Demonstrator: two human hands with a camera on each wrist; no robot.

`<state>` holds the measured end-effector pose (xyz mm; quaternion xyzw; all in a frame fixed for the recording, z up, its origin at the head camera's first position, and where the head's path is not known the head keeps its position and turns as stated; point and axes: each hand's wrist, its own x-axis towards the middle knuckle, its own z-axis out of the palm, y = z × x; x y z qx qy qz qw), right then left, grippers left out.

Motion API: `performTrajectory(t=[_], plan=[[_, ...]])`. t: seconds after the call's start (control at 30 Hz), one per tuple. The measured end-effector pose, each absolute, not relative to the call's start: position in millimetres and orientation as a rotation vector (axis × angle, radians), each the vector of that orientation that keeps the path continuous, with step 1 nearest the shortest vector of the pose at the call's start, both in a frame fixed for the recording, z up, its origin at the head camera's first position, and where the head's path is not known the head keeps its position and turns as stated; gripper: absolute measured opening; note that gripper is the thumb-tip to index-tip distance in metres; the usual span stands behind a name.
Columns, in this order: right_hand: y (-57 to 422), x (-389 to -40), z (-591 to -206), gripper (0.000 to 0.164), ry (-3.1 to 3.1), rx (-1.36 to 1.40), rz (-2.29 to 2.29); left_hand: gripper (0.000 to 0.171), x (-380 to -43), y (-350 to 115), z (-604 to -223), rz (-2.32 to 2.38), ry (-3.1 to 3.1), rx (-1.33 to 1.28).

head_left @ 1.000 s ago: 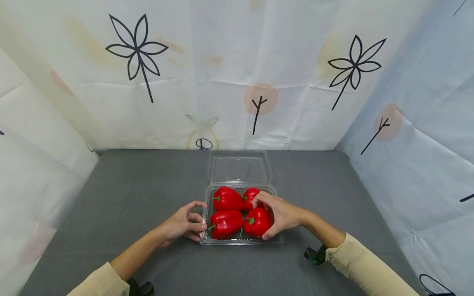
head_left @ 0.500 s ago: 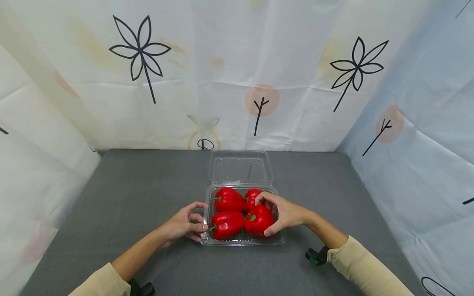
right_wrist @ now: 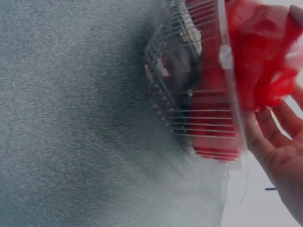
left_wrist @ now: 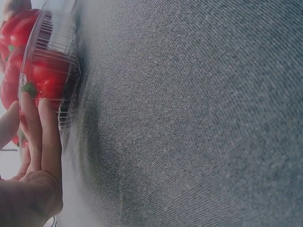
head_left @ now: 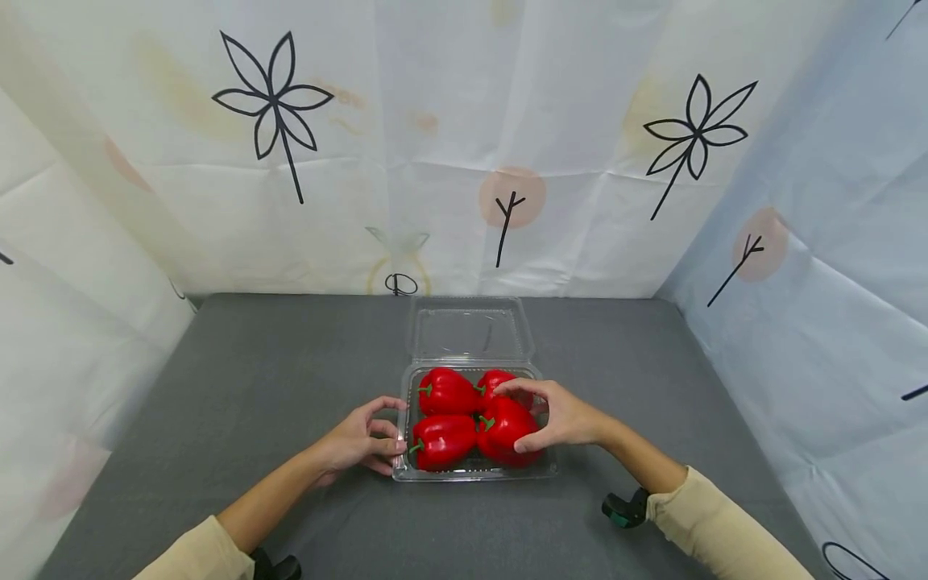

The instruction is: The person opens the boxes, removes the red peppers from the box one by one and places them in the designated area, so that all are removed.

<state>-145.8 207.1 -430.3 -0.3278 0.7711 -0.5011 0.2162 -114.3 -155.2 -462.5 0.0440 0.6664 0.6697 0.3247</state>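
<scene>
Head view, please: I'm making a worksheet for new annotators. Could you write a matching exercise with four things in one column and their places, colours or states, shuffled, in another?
Column one:
1. Left hand
2. Right hand
3. Transparent lid
4. Tabletop

Column two:
A. Open, on the far side
B. Dark grey
C. At the left edge of the container
D. Holding a red pepper

Pairs: 1-C, 2-D, 3-A, 4-B

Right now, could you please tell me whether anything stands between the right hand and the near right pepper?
Nothing visible does: the right hand holds the near right pepper directly, and the clear container has its lid open on the far side.
</scene>
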Motion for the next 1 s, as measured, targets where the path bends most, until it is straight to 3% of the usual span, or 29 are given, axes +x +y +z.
performTrajectory(t=[0.73, 1.0], plan=[[225.1, -159.0, -398.6, 0.063, 2.325, -0.896, -1.474, 0.066, -115.5, -155.5, -462.5, 1.726, 1.752, 0.076], [241.3, -174.3, -399.3, 0.069, 2.590, -0.700, -1.622, 0.067, -114.5, -155.5, -464.5, 1.746, 1.743, 0.098]])
